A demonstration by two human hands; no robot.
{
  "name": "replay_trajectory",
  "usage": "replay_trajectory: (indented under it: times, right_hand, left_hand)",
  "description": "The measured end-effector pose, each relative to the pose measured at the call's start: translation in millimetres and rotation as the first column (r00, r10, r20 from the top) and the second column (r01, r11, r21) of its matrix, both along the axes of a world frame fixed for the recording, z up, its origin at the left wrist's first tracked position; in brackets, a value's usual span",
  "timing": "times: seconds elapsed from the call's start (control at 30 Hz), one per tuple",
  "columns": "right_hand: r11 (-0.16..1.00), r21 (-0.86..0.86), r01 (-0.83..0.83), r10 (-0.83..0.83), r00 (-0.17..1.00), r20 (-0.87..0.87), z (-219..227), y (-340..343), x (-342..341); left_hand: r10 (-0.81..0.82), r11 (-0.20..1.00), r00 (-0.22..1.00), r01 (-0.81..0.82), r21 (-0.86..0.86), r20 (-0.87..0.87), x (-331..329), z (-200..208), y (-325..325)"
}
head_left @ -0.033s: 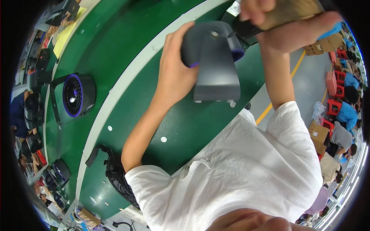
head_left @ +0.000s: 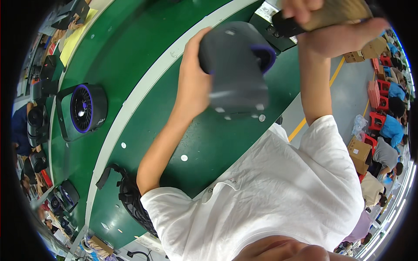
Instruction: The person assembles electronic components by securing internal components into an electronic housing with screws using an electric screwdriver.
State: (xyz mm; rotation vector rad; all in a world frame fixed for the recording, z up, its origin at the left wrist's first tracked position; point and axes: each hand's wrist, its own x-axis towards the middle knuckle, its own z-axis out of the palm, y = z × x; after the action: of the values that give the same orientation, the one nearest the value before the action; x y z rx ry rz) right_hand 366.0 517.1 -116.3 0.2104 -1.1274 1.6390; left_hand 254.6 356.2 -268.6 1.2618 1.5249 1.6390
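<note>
My left hand (head_left: 191, 82) grips the left side of a dark grey desk fan (head_left: 235, 56) with a purple inner rim. The fan is raised over the green table, its stand toward me and light pads showing at the stand's lower edge; it is smeared by motion. Up at the right, my right hand (head_left: 339, 37) is closed around a brownish-yellow object with a black end (head_left: 337, 15), blurred and cut by the frame edge, so its kind is unclear. The black end points toward the fan and is apart from it.
A black box-like device (head_left: 272, 30) stands behind the fan. Beyond a pale rail (head_left: 126, 106), another purple-rimmed fan (head_left: 89, 108) rests on a green surface. A black mesh item (head_left: 130, 195) lies by my left elbow. People, red stools and cartons (head_left: 360, 153) are at the right.
The held fan has shifted a little left and tilted, bringing more of the stand's pads into sight. My right hand has moved slightly right with its object, away from the fan.
</note>
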Motion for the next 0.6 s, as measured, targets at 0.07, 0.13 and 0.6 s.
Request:
replay_trajectory:
  times: [0.07, 0.13, 0.6]
  right_hand:
    - [0.979, 0.105, 0.172, -0.180, 0.982, 0.065, -7.2, 28.9, 19.7]
    - [0.958, 0.285, -0.011, 0.139, 0.891, -0.432, -35.5, 85.2, 0.5]
    - [0.931, -0.298, -0.211, 0.180, 0.975, -0.128, -101.7, 57.9, 18.5]
  left_hand:
    - [0.004, 0.998, 0.978, 0.009, -0.062, 0.208, 3.6, -0.6, -4.5]
    - [0.030, 0.917, 0.636, 0.290, -0.275, 0.771, 20.1, 16.6, -2.0]
    - [-0.167, 0.717, -0.355, 0.597, 0.360, 0.920, 16.4, -57.2, -7.9]
